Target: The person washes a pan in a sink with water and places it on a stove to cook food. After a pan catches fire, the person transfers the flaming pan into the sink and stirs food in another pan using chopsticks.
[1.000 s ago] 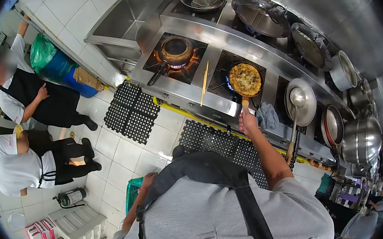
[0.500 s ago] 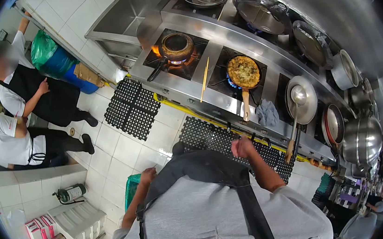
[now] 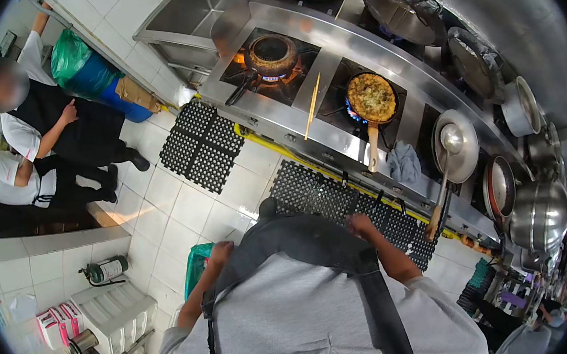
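My left hand [image 3: 222, 253] is at the left edge of my black apron [image 3: 296, 227], its fingers too small and partly hidden to read. At the apron's right edge is my right hand [image 3: 360, 225], its fingers mostly hidden against the cloth. Ahead, a frying pan [image 3: 373, 131] with a wooden handle sits over a blue flame. It holds a round, browned omelette-like food [image 3: 371, 97]. Wooden chopsticks [image 3: 313, 106] lie on the steel between burners. On the left burner, a dark pan [image 3: 271, 55] rests over orange flames.
A grey cloth [image 3: 403, 161] lies right of the pan handle. A ladle [image 3: 451, 138] rests in a wide wok [image 3: 465, 158], its handle projecting past the stove edge. Black rubber mats [image 3: 313, 191] cover the floor. Two people [image 3: 50, 125] stand at the left.
My right hand has drawn in to the apron's edge. The view has shifted, so the stove appears slightly farther right. A person at left has changed posture. The pans stay in place.
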A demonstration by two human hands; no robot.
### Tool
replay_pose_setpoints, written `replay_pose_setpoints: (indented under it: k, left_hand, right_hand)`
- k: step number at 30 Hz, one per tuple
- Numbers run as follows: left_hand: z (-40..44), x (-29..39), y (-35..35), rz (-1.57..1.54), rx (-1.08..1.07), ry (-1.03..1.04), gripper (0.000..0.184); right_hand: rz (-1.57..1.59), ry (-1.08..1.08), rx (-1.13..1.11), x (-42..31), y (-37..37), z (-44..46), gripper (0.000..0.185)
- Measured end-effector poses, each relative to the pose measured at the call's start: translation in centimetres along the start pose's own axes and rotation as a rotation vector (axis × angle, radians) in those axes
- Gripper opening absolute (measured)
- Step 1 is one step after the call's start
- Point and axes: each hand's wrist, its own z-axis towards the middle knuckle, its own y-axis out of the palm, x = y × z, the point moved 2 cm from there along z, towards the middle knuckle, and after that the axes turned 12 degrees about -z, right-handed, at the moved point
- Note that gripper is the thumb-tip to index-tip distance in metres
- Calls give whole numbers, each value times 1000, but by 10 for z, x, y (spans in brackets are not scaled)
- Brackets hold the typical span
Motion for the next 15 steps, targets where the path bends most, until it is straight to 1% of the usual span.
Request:
replay_pose_setpoints:
  k: [1,3,4,5,6,7,9,10,13,15]
  left_hand:
    - [-3,13,-5,102,44,261,36]
    - [-10,31,-15,400,263,778,35]
    - [-24,59,-16,83,145,496,35]
    - [-48,98,-18,-360,117,181,35]
    - [-75,139,-20,-692,203,-93,35]
    - [-77,136,-17,-722,203,-79,35]
    - [-81,126,-11,-783,203,-54,35]
    - [-82,115,-5,-783,212,-77,36]
    - [-97,73,17,-876,195,-152,37]
    - [-109,42,33,-917,185,-276,36]
  right_hand:
    - [370,138,8,12,11,23,30]
    - [837,374,50,29,6,59,32]
    - [996,483,60,26,-21,73,30]
    - [1156,595,89,21,-56,85,28]
    - [1374,724,90,14,-85,95,26]
    - [1404,747,73,8,-113,103,29]
    - [1473,831,75,0,-139,121,45]
    - [1510,894,95,-2,-142,129,55]
    - [1543,954,74,-3,-156,151,65]
    - [1555,1142,112,4,-145,167,75]
